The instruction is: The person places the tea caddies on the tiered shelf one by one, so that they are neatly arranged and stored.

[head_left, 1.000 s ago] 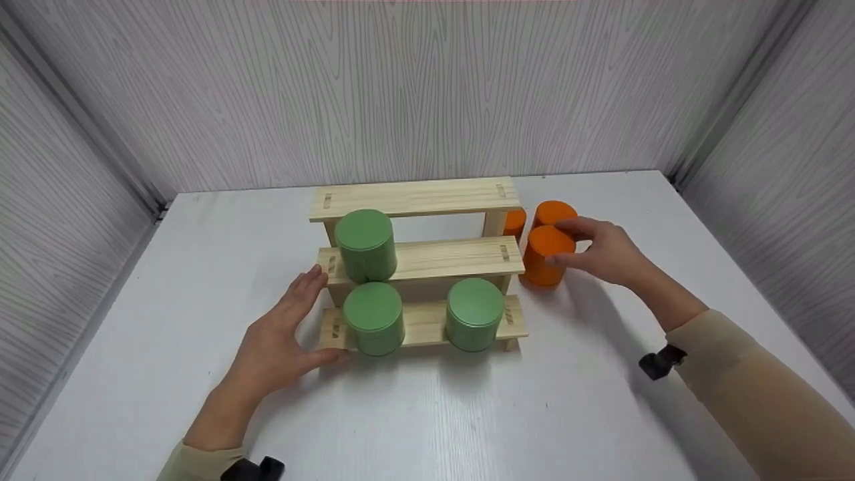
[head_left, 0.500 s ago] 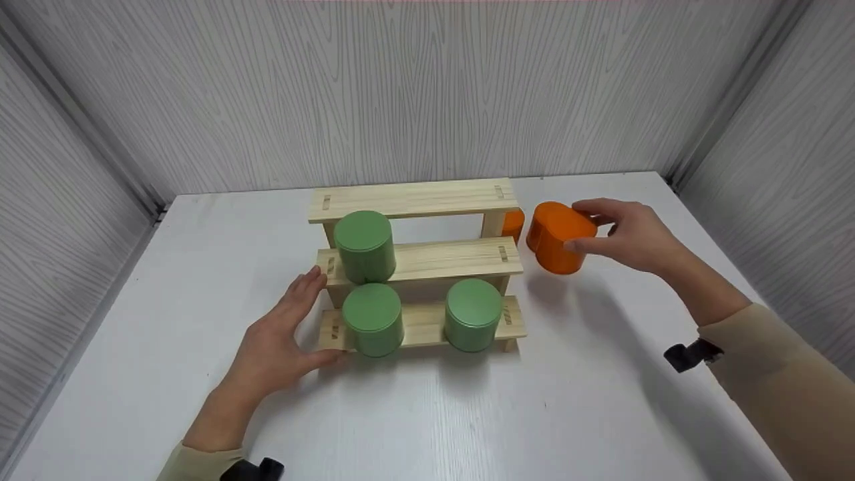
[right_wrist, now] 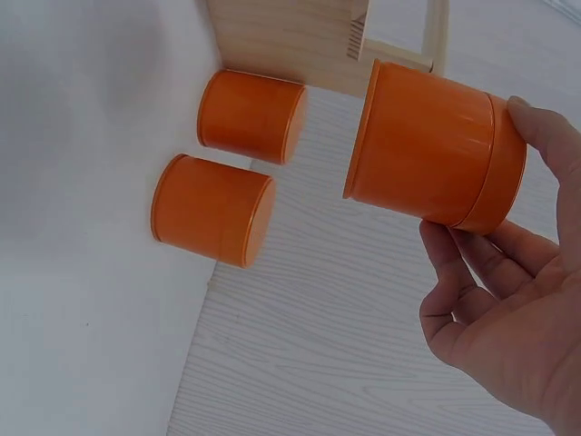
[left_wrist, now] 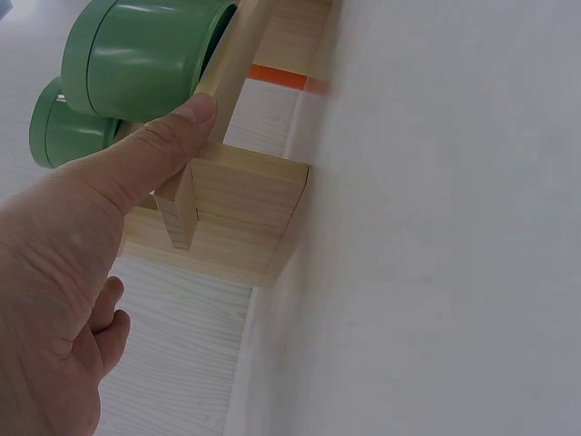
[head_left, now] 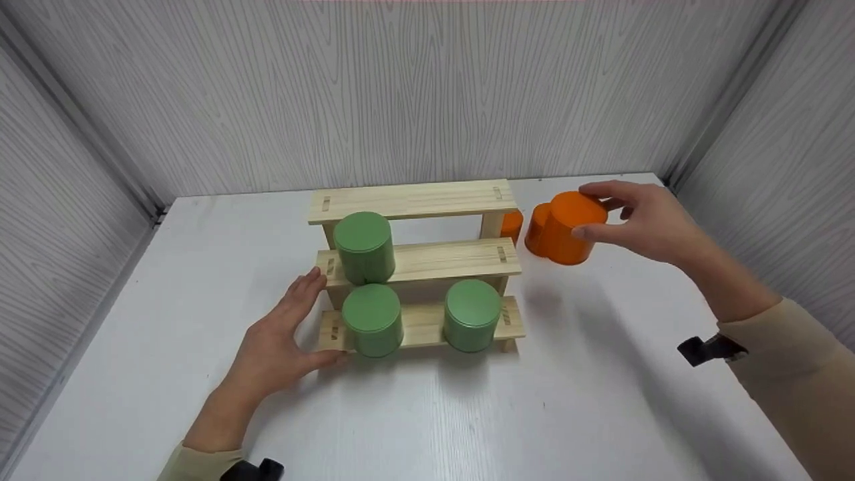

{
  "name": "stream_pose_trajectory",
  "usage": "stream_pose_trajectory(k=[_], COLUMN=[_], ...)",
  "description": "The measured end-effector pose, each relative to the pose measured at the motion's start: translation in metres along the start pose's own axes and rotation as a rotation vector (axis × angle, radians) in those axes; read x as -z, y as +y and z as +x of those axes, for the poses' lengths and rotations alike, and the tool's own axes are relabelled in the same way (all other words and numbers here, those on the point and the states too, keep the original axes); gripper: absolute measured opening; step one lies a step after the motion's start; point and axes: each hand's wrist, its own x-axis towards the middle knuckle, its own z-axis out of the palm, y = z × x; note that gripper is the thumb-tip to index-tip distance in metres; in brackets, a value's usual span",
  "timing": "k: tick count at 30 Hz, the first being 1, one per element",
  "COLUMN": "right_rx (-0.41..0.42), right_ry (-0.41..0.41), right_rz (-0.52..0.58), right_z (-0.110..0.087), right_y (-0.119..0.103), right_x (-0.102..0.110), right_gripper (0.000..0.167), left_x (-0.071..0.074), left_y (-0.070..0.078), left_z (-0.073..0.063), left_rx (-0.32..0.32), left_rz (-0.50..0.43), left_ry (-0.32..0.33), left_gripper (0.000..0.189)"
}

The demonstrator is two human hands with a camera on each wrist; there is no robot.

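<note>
Grip of the left hand [head_left: 274, 344] spread apart, thumb touching the left end of the three-tier pale wooden rack [head_left: 414, 199], probably steadying it. Three glossy green lidded cylindrical canisters [head_left: 365, 248] on the rack: middle shelf left, bottom shelf left, bottom shelf right. At rack's right rear, two orange lidded cylindrical canisters [right_wrist: 211, 211] stand apart from each other on the white worktop [head_left: 467, 427]. Far right, grip of the right hand [head_left: 644, 224] clamped on a third orange canister [head_left: 574, 227], near-upright, clear of the worktop. Step in hand, judged: moving that canister. Next move likely calls for clearing its neighbours, then level set-down; destination can't be told. No brand, label or writing readable.
</note>
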Motion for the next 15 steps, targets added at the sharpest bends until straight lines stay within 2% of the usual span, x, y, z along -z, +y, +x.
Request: stream_pose_trajectory(k=[11,15], right_rx=[0.071,0.086], right_ry=[0.028,0.028], right_rz=[0.01,0.029], right_z=[0.002,0.005], right_y=[-0.024,-0.033], right_x=[0.003,0.002], right_gripper=[0.06,0.058], left_x=[0.0,-0.001], left_y=[0.0,0.0], left_z=[0.0,0.0], left_rx=[-0.006,-0.028], left_rz=[0.0,0.012], left_ry=[0.007,0.024], left_gripper=[0.126,0.124])
